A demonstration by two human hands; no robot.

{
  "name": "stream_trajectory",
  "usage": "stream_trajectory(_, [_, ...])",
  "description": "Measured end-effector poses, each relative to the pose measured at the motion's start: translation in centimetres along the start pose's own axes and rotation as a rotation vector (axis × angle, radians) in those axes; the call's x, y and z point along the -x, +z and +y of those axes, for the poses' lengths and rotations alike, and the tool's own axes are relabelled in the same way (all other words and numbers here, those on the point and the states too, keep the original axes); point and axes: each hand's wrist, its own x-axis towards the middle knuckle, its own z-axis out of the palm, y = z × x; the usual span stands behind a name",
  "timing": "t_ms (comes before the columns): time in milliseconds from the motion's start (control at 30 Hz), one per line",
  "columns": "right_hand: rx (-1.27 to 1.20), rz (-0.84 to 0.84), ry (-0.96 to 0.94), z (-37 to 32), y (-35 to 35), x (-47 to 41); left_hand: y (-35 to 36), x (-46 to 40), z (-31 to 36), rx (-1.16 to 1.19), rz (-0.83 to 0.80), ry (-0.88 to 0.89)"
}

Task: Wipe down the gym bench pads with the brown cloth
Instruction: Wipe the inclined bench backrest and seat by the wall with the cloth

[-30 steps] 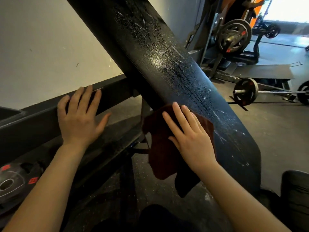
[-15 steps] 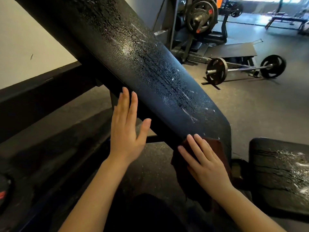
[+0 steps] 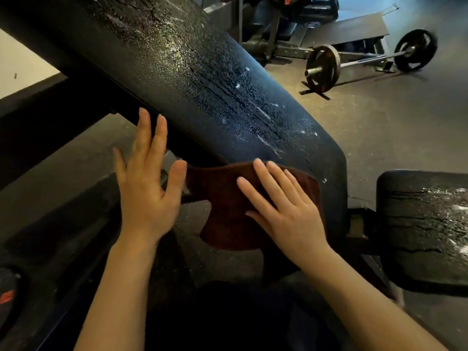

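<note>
Both hands were out flat, fingers straight, neither one gripping anything. Right hand (image 3: 288,211) was pressing the brown cloth (image 3: 222,198) against the lower end of the long back pad (image 3: 202,79), palm down and fingers spread over the top of the cloth. That cloth sat right at the bottom edge of the pad, with part of it hanging off the left side and drooping down below the hand. Left hand (image 3: 147,188) was just beside the cloth on its left, fingers pointing up along the pad's underside edge, thumb tip nearly at the cloth's corner. Honestly couldn't tell whether it was touching the pad or just hovering close.

Back pad ran tilted from upper left down to the middle, black, and covered in droplets and white streaks above the cloth. Seat pad (image 3: 425,224) was off to the right, apart from the back pad with a bit of frame showing between them, and it had wet white specks on its right side too.

Behind all that, a barbell (image 3: 367,62) with plates on both ends lay on the gym floor (image 3: 379,127), near a low dark platform (image 3: 349,29). Pale wall (image 3: 22,69) showed at far left.
</note>
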Motion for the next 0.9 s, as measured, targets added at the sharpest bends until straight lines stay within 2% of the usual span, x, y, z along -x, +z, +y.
stream_trajectory(100, [0.017,0.014,0.03,2.1,-0.3,6.0,-0.1,0.2,0.6,0.062,-0.031,-0.024])
stream_trajectory(167, [0.025,-0.002,0.033,3.4,-0.4,9.2,0.2,0.2,0.6,0.056,-0.028,0.019])
stream_trajectory(300, [0.005,-0.046,0.055,4.1,-0.7,10.3,0.8,0.0,0.8,0.0,-0.025,0.051])
stream_trajectory(533, [0.012,-0.052,0.005,0.7,-0.3,2.8,1.4,0.2,1.6,0.021,0.018,0.04])
stream_trajectory(733, [-0.037,0.05,0.037,-3.2,0.8,-6.4,1.2,0.1,1.3,0.011,0.026,0.027])
stream_trajectory(800, [-0.066,0.073,0.059,-3.7,0.8,-7.2,1.3,0.2,1.4,-0.018,0.029,0.017])
stream_trajectory(900, [-0.025,0.019,-0.012,-2.3,0.2,-5.3,1.3,0.2,1.3,-0.041,0.031,0.009])
